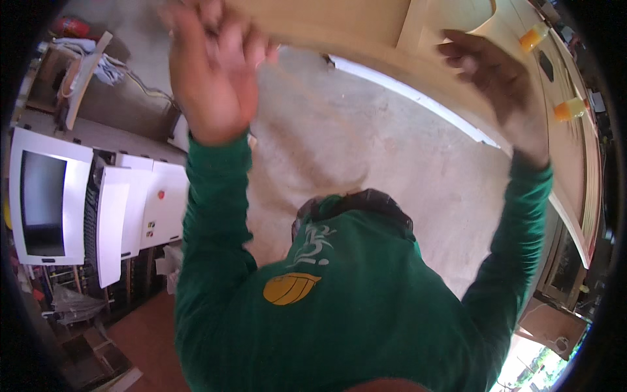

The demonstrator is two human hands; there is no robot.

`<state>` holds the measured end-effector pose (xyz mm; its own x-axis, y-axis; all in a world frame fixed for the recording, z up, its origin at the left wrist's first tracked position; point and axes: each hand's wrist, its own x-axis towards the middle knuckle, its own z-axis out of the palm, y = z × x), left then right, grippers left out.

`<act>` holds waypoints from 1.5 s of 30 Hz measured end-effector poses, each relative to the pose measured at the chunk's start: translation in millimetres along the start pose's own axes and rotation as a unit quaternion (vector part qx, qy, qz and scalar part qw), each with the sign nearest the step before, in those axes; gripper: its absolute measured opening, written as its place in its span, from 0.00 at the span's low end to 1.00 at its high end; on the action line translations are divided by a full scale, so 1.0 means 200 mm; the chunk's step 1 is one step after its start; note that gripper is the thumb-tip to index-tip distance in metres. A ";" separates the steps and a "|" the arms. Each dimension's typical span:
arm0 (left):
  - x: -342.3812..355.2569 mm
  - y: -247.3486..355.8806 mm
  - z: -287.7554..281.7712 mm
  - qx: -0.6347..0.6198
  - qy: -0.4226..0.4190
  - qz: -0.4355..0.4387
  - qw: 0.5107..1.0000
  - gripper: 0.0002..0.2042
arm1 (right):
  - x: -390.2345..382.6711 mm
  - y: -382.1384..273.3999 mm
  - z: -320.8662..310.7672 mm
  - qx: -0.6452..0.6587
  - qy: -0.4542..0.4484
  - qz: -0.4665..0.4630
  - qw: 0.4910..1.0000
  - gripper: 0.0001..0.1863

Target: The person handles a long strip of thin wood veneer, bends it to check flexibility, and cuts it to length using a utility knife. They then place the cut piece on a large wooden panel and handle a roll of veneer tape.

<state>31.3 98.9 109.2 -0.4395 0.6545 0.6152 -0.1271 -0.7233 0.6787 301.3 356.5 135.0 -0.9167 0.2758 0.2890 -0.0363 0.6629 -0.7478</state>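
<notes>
Tan wood forms the broad, framed flat panel (339, 16) at the far side of your view, the thing nearest both your hands. Your left hand (219, 72), raised and blurred, has its fingers parted and loosely bent around no visible object. Your right hand (490, 75) is half open before the panel, fingers bent, with nothing visible in it; whether either touches the wood, you cannot tell. A long, narrow white strip (411, 98) follows the panel's near edge. Between your forearms you have a broad stretch of grey concrete floor (424, 150). Right of your right sleeve (516, 228) the wood's edge runs close; a white machine console (166, 183) stands beside your left sleeve (219, 196)
</notes>
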 end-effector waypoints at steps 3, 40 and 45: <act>0.19 0.18 -0.03 -0.212 -0.011 -0.100 0.972 0.24 | -0.09 -0.16 0.61 0.087 -0.015 -0.051 0.995 0.40; -1.32 0.06 0.27 0.104 -0.223 -0.453 0.857 0.16 | -0.77 -0.47 1.51 0.398 0.539 0.067 0.739 0.34; -1.19 0.19 0.26 0.128 -0.312 -0.518 0.786 0.17 | -0.93 -0.27 1.13 0.316 0.631 -0.001 0.709 0.28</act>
<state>178.2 -73.1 9.5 0.3139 0.9010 -0.2993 0.0895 0.2858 0.9541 383.7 112.0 -13.6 0.1543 0.9426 0.2960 -0.5736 0.3294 -0.7500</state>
